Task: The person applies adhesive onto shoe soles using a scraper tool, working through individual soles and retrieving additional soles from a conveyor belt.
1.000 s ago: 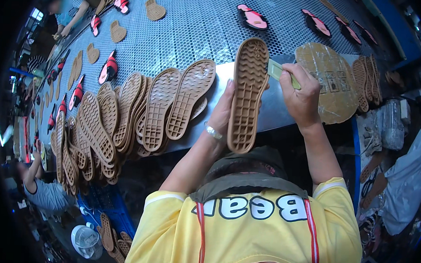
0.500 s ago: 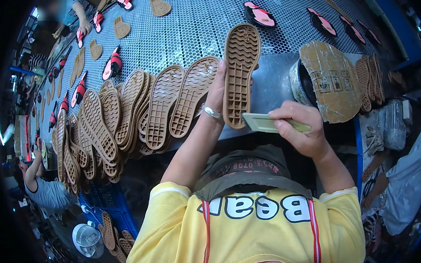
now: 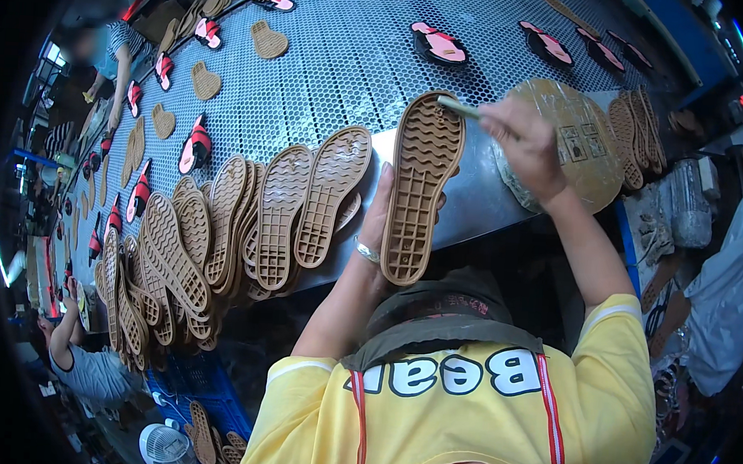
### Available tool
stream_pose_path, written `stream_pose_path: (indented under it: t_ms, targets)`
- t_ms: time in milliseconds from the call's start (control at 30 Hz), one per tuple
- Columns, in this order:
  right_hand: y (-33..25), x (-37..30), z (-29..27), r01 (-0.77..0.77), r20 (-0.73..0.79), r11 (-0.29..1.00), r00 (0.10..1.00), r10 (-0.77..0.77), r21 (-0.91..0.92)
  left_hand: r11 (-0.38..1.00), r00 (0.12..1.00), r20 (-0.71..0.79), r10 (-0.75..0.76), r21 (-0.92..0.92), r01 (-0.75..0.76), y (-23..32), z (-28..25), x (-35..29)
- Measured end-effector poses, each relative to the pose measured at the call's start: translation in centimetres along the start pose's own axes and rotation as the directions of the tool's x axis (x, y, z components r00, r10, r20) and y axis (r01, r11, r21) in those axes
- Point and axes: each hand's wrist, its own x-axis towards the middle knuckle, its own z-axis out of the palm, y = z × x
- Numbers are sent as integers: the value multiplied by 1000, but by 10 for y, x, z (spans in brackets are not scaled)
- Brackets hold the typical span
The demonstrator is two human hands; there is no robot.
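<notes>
My left hand (image 3: pixel 378 215) grips a tan shoe sole (image 3: pixel 425 193) from its left edge, with fingertips showing at its right edge. The sole stands tilted upright, its wavy and gridded tread facing me. My right hand (image 3: pixel 523 146) is closed around a flat, pale green brush (image 3: pixel 464 109). The brush's end touches the sole near its upper, wider end; its bristles cannot be made out. To the left of the held sole, two soles (image 3: pixel 334 196) lie side by side on the metal tabletop (image 3: pixel 466 199), beside a big overlapping pile of soles (image 3: pixel 173 255).
A honeycomb-patterned conveyor belt (image 3: pixel 338 62) carries pink-and-black sandal pieces (image 3: pixel 438 44) and loose soles (image 3: pixel 269 40). At right lie a round tape-wrapped brown cover (image 3: pixel 574 125) and more soles (image 3: pixel 637 132). Co-workers stand at far left; a white fan (image 3: pixel 165 448) stands lower left.
The brush has moved from the sole's lower end up to its upper end. My left hand has lowered the sole slightly. Pieces on the belt have shifted left.
</notes>
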Motion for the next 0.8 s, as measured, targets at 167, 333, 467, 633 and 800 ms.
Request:
stream_pose_path:
  t_ms: [167, 333, 467, 633, 800]
  targets:
    - [-61, -52, 26, 366, 270, 926, 886, -378, 96, 999, 983, -179, 35, 3, -35, 6, -21, 9]
    - [-68, -50, 29, 134, 328, 902, 901, -283, 410, 1000, 991, -131, -8, -14, 7, 9, -27, 4]
    - [-23, -21, 12, -99, 126, 989, 988, 84, 114, 1000, 1000, -10, -11, 23, 11, 7, -25, -5]
    - [-25, -9, -10, -281, -82, 911, 944, 319, 303, 1000, 999, -43, 1, -18, -1, 9, -19, -20]
    - [-19, -6, -3, -341, -155, 841, 886, 436, 421, 999, 995, -96, -35, 18, 37, 7, -17, -28]
